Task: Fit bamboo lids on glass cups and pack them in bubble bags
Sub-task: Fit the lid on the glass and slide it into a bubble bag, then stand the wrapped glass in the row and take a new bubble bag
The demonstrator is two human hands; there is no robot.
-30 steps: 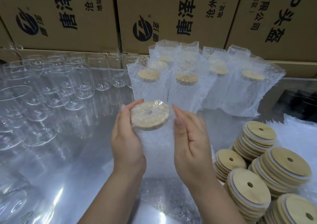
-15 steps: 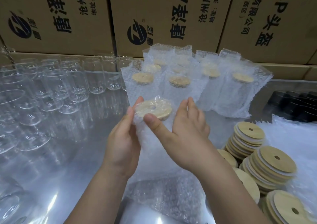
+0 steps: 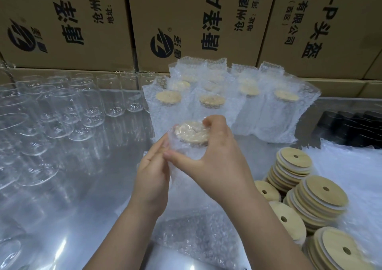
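Observation:
A lidded glass cup in a bubble bag is held upright over the middle of the table, its bamboo lid showing through the film. My left hand grips the bag's left side. My right hand wraps over the top and right side, thumb across the front, fingers curled at the lid's far rim. Several packed cups in bubble bags stand just behind. Stacks of bamboo lids lie to the right. Empty glass cups crowd the left.
Cardboard boxes form a wall at the back. Loose bubble bags lie flat under my wrists and at the right. Black items sit at the far right. The table top is shiny metal.
Both hands first held the bagged cup by its sides. My right hand has swung over the top, its thumb crossing the front, and the cup has moved slightly away from me.

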